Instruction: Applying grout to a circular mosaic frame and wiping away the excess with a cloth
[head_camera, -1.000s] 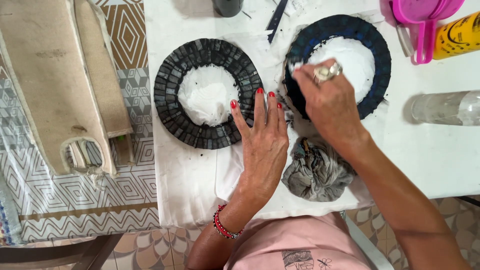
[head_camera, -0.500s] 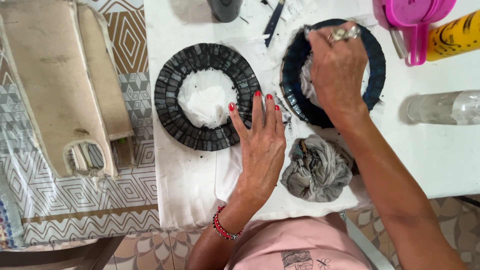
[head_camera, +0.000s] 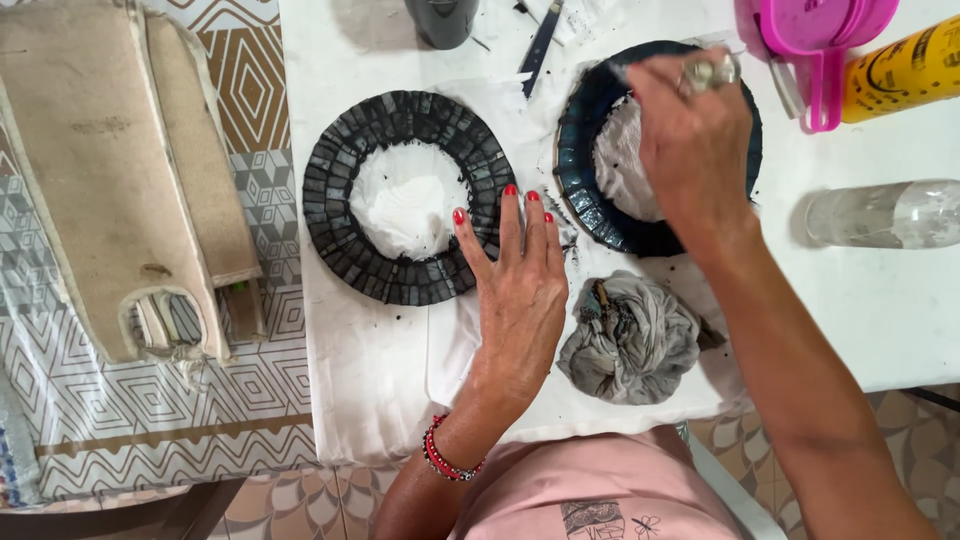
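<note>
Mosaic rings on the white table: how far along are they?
The left mosaic ring looks done: grey tiles, matte and clean. The right hand is working the darker right ring; the left hand rests flat. The grey rag lies unused.

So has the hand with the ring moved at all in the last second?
Yes. The right hand has slid up and to the right across the dark ring on the right, from its left rim towards its top edge.

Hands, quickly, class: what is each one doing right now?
Left hand: open, flat on the white cloth, fingertips at the grey mosaic ring.
Right hand: over the blue mosaic ring; whether it grips anything cannot be told.
</note>
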